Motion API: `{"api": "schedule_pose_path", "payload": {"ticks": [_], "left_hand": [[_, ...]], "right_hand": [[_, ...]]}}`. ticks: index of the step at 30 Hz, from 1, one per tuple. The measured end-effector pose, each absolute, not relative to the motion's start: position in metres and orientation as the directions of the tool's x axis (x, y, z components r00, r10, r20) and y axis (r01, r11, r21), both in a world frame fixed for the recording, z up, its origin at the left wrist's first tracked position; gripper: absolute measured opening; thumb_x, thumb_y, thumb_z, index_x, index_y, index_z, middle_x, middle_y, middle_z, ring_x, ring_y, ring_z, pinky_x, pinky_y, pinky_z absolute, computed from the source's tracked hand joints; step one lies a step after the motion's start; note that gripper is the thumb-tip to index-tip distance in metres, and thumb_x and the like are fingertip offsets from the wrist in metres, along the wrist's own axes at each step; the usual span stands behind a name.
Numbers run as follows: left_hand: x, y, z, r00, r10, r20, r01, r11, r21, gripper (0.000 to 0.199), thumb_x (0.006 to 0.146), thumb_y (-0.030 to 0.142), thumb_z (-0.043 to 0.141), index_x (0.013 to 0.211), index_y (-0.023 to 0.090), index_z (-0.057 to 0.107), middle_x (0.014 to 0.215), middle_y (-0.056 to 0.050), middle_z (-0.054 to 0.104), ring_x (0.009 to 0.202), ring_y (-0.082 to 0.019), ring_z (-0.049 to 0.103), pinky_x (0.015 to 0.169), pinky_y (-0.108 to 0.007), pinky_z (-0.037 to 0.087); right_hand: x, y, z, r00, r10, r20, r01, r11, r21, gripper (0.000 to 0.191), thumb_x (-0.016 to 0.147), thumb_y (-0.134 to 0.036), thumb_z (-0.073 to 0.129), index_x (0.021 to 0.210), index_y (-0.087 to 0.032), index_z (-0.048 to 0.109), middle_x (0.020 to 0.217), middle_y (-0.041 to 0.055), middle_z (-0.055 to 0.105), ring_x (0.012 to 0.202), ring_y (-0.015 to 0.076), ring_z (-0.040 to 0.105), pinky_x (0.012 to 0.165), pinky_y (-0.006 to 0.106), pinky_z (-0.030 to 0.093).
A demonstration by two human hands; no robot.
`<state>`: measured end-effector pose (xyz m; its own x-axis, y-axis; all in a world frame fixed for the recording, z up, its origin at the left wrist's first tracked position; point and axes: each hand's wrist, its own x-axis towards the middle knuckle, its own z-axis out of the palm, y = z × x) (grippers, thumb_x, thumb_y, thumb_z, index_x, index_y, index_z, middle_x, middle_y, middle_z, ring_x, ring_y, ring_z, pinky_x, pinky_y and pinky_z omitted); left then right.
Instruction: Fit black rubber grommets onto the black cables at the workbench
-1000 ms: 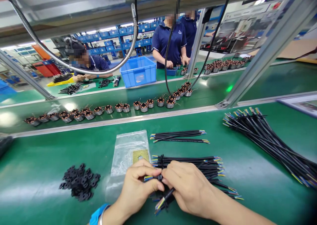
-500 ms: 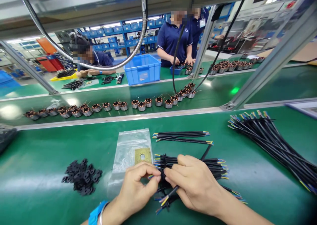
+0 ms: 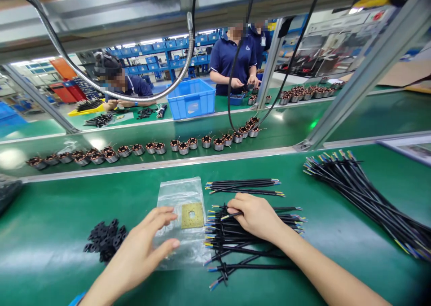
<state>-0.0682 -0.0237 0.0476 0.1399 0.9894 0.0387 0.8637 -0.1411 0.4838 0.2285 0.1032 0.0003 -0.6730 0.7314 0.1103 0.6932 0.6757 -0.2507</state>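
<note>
My left hand [image 3: 143, 245] is spread open over the left edge of a clear plastic bag [image 3: 170, 190], between it and a heap of small black grommet-like pieces [image 3: 104, 238]. On the bag lies a yellowish square plate with a hole [image 3: 186, 220]. My right hand [image 3: 257, 217] has its fingers closed on a black cable [image 3: 231, 215] whose stripped end pokes out to the left. Beneath it lies a pile of black cables [image 3: 249, 241] with coloured wire ends and black pieces near their left ends. A few more cables [image 3: 245, 183] rest behind the pile.
A large cable bundle [image 3: 343, 189] lies at the right. Beyond the metal rail [image 3: 161, 166] stands a row of copper-wound stators [image 3: 183, 149]. Farther back are a blue bin [image 3: 191, 104] and several co-workers. A flexible metal conduit [image 3: 134, 98] and black cords hang in front.
My hands were together at the cable pile. The left has moved away leftward and opened; the right has shifted slightly up and back, with a cable in its fingers. The view has shifted a little.
</note>
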Motion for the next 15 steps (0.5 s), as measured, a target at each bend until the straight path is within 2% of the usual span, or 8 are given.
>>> {"api": "schedule_pose_path", "payload": {"ticks": [2,5,7,11,15], "left_hand": [[-0.104,-0.037,0.04,0.033,0.999,0.035,0.924,-0.044,0.38,0.035,0.088,0.046,0.053,0.118,0.029,0.061,0.129,-0.005,0.06,0.117,-0.023,0.059,0.099,-0.036,0.05],[-0.157,-0.054,0.015,-0.154,0.985,0.072,0.97,0.137,0.199,0.046,0.085,0.053,0.049,0.115,0.022,0.066,0.124,-0.011,0.064,0.114,-0.03,0.06,0.1,-0.048,0.048],[-0.184,-0.063,-0.003,-0.194,0.976,0.098,0.978,0.184,0.098,0.051,0.083,0.052,0.048,0.114,0.017,0.068,0.122,-0.015,0.065,0.116,-0.034,0.059,0.103,-0.053,0.043],[-0.202,-0.066,-0.018,-0.245,0.967,0.073,0.966,0.237,0.101,0.044,0.084,0.049,0.046,0.105,0.019,0.069,0.113,-0.012,0.068,0.107,-0.03,0.064,0.098,-0.044,0.048],[-0.193,-0.057,-0.01,-0.283,0.956,0.074,0.955,0.274,0.115,0.032,0.082,0.044,0.047,0.089,0.019,0.066,0.097,-0.01,0.071,0.095,-0.029,0.066,0.089,-0.041,0.05]], "right_hand": [[0.228,0.106,0.0,-0.692,0.716,0.087,0.672,0.684,-0.284,0.018,0.09,-0.021,0.049,0.086,-0.023,0.066,0.082,0.0004,0.065,0.079,0.0155,0.058,0.068,0.025,0.037],[0.228,0.107,0.003,-0.711,0.702,0.05,0.65,0.682,-0.336,0.017,0.088,-0.02,0.051,0.084,-0.024,0.066,0.083,-0.001,0.068,0.079,0.0159,0.06,0.068,0.025,0.038],[0.23,0.108,0.005,-0.719,0.695,0.026,0.641,0.677,-0.363,0.017,0.086,-0.019,0.051,0.081,-0.025,0.066,0.081,-0.0019,0.07,0.079,0.016,0.062,0.069,0.025,0.038],[0.232,0.11,0.007,-0.703,0.711,-0.003,0.659,0.65,-0.378,0.019,0.089,-0.025,0.05,0.085,-0.024,0.068,0.086,0.0012,0.071,0.083,0.0181,0.063,0.071,0.026,0.039],[0.234,0.11,0.007,-0.684,0.729,-0.027,0.686,0.63,-0.364,0.027,0.092,-0.033,0.047,0.081,-0.022,0.069,0.083,0.0036,0.071,0.083,0.0202,0.064,0.071,0.028,0.04]]}}
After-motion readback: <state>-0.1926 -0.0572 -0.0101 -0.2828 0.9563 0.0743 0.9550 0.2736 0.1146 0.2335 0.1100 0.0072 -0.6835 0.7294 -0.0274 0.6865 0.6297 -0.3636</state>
